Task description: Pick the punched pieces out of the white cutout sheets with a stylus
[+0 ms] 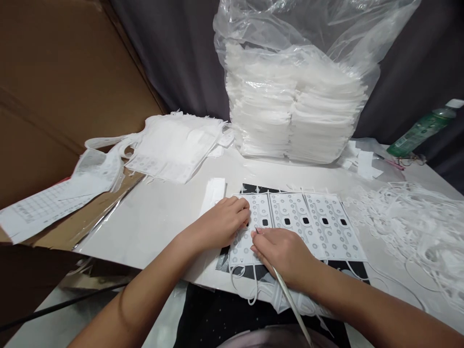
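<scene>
Several white printed panels (315, 246) with grey circles and small black squares (305, 221) lie side by side on a black board (351, 267). My left hand (228, 220) rests over the leftmost panel with curled fingers pressed together near a black square; what they pinch, if anything, is hidden. My right hand (284, 253) is closed around a long thin pale tool (292, 303) with a dark pointed tip, which reaches the same panel close to my left fingers. White elastic cords (253, 290) stick out along the board's front edge.
A clear plastic bag (297, 106) of stacked white sheets stands at the back. White printed sheets (177, 145) lie at the left beside a cardboard box (54, 87). On the right are a heap of white cords (420, 237) and a leaning green bottle (422, 130).
</scene>
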Demonstrator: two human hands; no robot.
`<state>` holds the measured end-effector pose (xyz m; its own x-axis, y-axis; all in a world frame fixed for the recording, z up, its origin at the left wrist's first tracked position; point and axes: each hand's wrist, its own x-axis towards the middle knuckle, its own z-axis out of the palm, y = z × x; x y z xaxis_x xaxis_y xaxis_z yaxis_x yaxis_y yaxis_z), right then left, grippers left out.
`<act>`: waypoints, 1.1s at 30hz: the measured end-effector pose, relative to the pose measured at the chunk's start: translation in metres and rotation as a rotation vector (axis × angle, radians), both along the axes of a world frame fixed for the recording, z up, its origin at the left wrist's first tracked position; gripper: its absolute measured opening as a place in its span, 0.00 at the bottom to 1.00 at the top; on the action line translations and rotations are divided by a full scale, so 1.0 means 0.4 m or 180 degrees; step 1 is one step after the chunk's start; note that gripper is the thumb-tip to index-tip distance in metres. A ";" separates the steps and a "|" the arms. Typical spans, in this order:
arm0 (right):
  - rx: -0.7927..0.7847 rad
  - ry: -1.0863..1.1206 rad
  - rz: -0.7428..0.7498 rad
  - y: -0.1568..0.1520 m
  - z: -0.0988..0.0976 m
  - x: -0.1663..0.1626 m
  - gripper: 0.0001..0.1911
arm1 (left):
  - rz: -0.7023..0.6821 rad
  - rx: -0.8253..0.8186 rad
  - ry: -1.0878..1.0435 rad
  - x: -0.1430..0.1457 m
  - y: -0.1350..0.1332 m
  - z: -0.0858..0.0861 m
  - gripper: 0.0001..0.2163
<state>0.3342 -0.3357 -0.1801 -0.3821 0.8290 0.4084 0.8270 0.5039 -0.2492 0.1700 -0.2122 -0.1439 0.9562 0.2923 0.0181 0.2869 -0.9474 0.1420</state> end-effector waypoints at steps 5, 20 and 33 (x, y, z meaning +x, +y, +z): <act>-0.0333 0.0051 -0.0043 -0.003 0.004 0.010 0.13 | 0.0544 0.0681 -0.0407 -0.027 -0.025 0.026 0.09; -0.1805 0.1078 0.0157 0.097 0.084 0.060 0.14 | 0.1319 -0.0440 -0.1271 -0.043 -0.205 -0.091 0.08; -0.2302 0.2597 0.0100 0.097 0.043 0.061 0.19 | 0.2486 -0.1332 -0.1365 -0.008 -0.218 -0.072 0.20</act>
<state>0.3585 -0.2970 -0.1630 -0.2425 0.9696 -0.0318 0.2677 0.0354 -0.9629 0.1668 -0.2993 -0.1727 0.4282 0.9010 0.0692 0.6567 -0.3629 0.6611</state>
